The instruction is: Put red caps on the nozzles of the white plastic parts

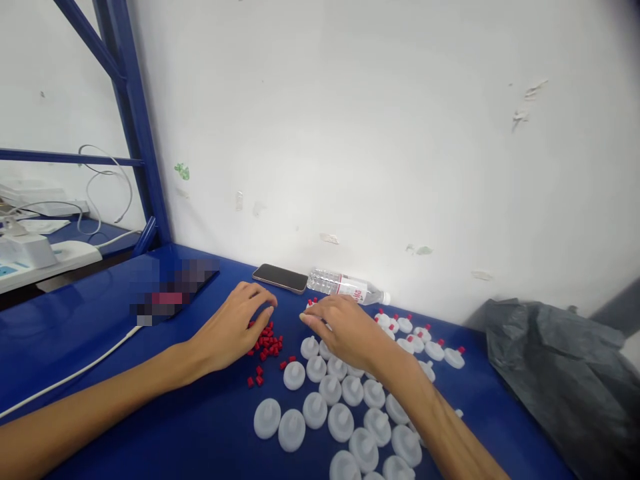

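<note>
My left hand (235, 328) rests on the blue table (100, 313) with fingers curled over a small heap of red caps (269, 341). My right hand (345, 328) hovers over several white round plastic pieces (330, 407), its fingertips pinched together at the left. What the pinch holds is too small to make out. Behind the right hand lie several white pieces fitted with red caps (430, 343).
A phone (280, 277) and a lying water bottle (345, 285) sit by the white wall. A dark grey plastic bag (565, 373) fills the right side. A white cable (70, 377) crosses the table at left. A blue shelf frame (135, 127) stands at the left.
</note>
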Demonstrator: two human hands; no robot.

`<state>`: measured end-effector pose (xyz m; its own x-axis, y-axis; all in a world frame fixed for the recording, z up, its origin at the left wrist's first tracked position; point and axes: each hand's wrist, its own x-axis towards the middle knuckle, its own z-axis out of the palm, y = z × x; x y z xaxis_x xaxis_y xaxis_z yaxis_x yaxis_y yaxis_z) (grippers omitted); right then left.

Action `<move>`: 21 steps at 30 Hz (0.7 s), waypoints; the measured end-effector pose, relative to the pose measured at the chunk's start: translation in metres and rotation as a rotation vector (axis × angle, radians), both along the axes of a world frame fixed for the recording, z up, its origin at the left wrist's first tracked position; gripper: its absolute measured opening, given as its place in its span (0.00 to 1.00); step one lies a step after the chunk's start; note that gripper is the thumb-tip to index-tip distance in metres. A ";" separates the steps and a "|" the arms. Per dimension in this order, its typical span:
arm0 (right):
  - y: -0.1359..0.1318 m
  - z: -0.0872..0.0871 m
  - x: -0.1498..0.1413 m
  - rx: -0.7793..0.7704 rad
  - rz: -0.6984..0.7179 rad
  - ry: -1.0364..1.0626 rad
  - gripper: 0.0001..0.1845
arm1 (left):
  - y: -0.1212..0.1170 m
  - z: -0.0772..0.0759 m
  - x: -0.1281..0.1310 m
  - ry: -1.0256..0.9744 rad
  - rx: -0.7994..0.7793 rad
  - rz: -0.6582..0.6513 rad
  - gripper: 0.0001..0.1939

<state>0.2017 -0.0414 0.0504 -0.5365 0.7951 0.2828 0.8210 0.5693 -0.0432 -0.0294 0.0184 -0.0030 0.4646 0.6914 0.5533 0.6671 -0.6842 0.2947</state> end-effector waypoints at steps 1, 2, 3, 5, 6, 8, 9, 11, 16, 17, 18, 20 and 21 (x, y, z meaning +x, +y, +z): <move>0.000 0.000 0.001 0.000 -0.002 -0.007 0.18 | 0.000 -0.002 -0.001 0.000 -0.005 0.016 0.16; 0.000 0.001 0.002 0.001 -0.004 -0.012 0.18 | 0.001 -0.005 -0.002 0.000 -0.015 0.032 0.18; 0.001 0.002 0.003 0.005 -0.007 -0.015 0.18 | 0.001 -0.008 -0.004 0.004 -0.032 0.044 0.21; 0.001 0.005 0.005 0.018 -0.018 -0.016 0.18 | 0.003 -0.014 -0.008 0.022 -0.093 0.055 0.24; 0.002 0.007 0.007 0.027 -0.030 -0.012 0.19 | 0.004 -0.016 -0.010 0.034 -0.134 0.056 0.25; 0.002 0.011 0.010 0.052 -0.072 0.005 0.20 | 0.004 -0.020 -0.012 0.054 -0.215 0.055 0.26; 0.003 0.014 0.012 0.067 -0.100 0.018 0.20 | 0.004 -0.021 -0.013 0.061 -0.251 0.057 0.26; 0.003 0.017 0.016 0.095 -0.163 0.051 0.19 | 0.004 -0.021 -0.014 0.079 -0.305 0.058 0.26; 0.002 0.022 0.022 0.116 -0.267 0.093 0.19 | 0.004 -0.018 -0.014 0.132 -0.305 0.035 0.26; 0.001 0.023 0.022 0.116 -0.279 0.093 0.19 | 0.004 -0.018 -0.014 0.131 -0.288 0.026 0.26; 0.001 0.023 0.023 0.116 -0.288 0.091 0.19 | 0.004 -0.016 -0.015 0.126 -0.272 0.019 0.26; 0.002 0.024 0.024 0.116 -0.303 0.086 0.17 | 0.005 -0.013 -0.014 0.114 -0.221 0.017 0.27; 0.002 0.024 0.025 0.115 -0.311 0.084 0.16 | 0.006 -0.012 -0.013 0.109 -0.179 0.024 0.26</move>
<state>0.2266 -0.0390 0.0748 -0.2446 0.8774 0.4127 0.9523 0.2975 -0.0681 -0.0429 0.0240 -0.0149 0.4969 0.7859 0.3680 0.7172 -0.6107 0.3357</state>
